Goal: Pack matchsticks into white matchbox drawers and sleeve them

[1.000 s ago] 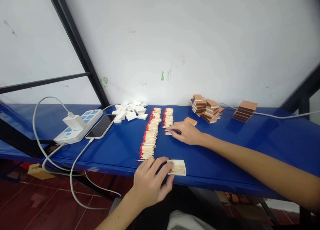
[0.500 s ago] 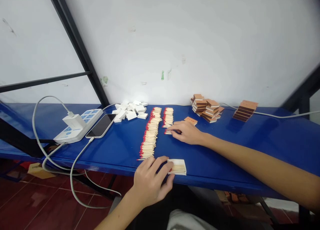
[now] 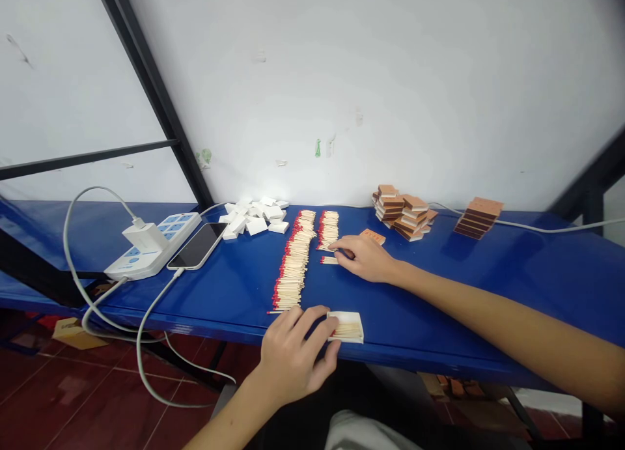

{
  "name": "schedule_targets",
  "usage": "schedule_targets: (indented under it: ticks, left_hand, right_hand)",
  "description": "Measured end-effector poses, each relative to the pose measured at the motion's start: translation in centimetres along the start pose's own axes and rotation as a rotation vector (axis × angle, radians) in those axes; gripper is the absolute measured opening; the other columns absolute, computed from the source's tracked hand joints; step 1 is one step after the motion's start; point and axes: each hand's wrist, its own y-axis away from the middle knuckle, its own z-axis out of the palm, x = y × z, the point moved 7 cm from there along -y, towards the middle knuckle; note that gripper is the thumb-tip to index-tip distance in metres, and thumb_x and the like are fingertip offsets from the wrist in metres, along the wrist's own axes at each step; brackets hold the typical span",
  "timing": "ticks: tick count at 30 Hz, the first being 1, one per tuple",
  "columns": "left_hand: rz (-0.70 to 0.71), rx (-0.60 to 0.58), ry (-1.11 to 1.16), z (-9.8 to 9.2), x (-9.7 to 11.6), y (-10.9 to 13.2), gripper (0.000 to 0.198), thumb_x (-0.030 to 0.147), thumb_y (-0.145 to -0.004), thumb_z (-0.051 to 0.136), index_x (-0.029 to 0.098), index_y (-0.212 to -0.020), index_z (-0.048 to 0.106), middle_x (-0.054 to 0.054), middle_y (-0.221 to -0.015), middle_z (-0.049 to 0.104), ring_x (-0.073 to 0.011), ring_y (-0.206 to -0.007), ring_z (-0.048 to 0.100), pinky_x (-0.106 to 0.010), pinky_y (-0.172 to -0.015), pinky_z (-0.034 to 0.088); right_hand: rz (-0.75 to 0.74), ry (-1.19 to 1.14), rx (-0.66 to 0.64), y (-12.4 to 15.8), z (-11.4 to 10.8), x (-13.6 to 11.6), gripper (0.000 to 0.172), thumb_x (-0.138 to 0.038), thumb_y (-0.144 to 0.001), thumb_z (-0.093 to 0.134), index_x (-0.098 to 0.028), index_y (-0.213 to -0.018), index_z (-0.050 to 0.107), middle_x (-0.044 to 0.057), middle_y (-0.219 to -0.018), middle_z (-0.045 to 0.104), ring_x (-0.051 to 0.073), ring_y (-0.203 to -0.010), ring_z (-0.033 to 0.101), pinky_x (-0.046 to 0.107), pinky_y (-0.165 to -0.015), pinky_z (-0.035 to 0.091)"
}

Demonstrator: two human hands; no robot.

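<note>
My left hand (image 3: 297,355) is at the table's front edge, its fingers closed around the left end of a small white matchbox tray (image 3: 355,320). Several matches (image 3: 346,331) lie inside the tray, partly covered by the fingertips. My right hand (image 3: 364,258) has its fingers bent at the near end of the shorter row of red-tipped matches (image 3: 330,225), thumb and index finger on matches there. A small group of matches (image 3: 329,260) sits just apart from that row, its right ends hidden by the fingers. A longer row of matches (image 3: 293,261) lies to the left.
White tray pieces (image 3: 256,225) lie in a pile at the back. An orange matchbox cover (image 3: 374,236), a heap of brown matchboxes (image 3: 413,215) and a neat stack (image 3: 478,217) are at the right. A phone (image 3: 198,246) and power strip (image 3: 170,235) with cables lie left.
At the near end of the shorter row, my right fingers have shifted slightly, and a gap now shows between the row and the small group. My left hand and the tray have stayed put.
</note>
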Motion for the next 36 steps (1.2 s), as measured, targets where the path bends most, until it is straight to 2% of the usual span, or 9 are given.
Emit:
schedule_targets:
  ticks: [4,11,22,29,36]
  left_hand:
    - [0.001,-0.002,-0.001,0.05,0.08,0.06,0.019,0.021,-0.088,0.059,0.019,-0.106,0.065,-0.005,-0.106,0.07,-0.0212,-0.08,0.056,-0.034,-0.069,0.046]
    - [-0.002,-0.004,-0.002,0.01,0.08,-0.04,0.019,0.021,-0.088,0.059,0.02,-0.106,0.065,-0.005,-0.106,0.07,-0.0211,-0.08,0.056,-0.034,-0.069,0.046]
    - [-0.006,-0.011,-0.01,0.07,0.04,0.0,0.019,0.021,-0.087,0.059,0.021,-0.105,0.065,-0.005,-0.106,0.07,-0.021,-0.079,0.056,-0.034,-0.069,0.046]
    - [0.0,0.0,-0.016,-0.04,0.12,-0.02,0.018,0.022,-0.087,0.058,0.021,-0.104,0.066,-0.005,-0.104,0.07,-0.0202,-0.079,0.057,-0.033,-0.069,0.047]
    - [-0.002,0.0,-0.018,-0.01,0.09,0.01,0.018,0.022,-0.088,0.058,0.021,-0.104,0.066,-0.005,-0.106,0.07,-0.0203,-0.078,0.057,-0.033,-0.069,0.047]
  right_hand:
    - [0.025,0.028,-0.024,-0.04,0.06,0.05,0.031,-0.021,-0.09,0.052,-0.016,-0.115,0.07,0.005,-0.083,0.069,0.016,-0.069,0.058,0.028,-0.067,0.039]
    - [-0.026,0.008,-0.01,-0.06,-0.19,-0.5,0.026,-0.018,-0.09,0.051,-0.016,-0.103,0.073,0.005,-0.081,0.067,0.015,-0.068,0.056,0.027,-0.065,0.038]
    - [-0.059,-0.006,-0.01,0.0,-0.03,-0.43,0.025,-0.018,-0.091,0.051,-0.018,-0.102,0.074,0.004,-0.08,0.067,0.015,-0.069,0.056,0.027,-0.066,0.037]
    - [0.003,0.005,-0.025,-0.06,0.05,-0.14,0.028,-0.018,-0.089,0.052,-0.017,-0.108,0.073,0.004,-0.079,0.067,0.015,-0.068,0.057,0.027,-0.066,0.038]
    - [-0.064,-0.022,-0.006,-0.03,-0.08,-0.5,0.023,-0.019,-0.091,0.052,-0.018,-0.097,0.074,0.004,-0.077,0.066,0.015,-0.068,0.056,0.027,-0.066,0.039]
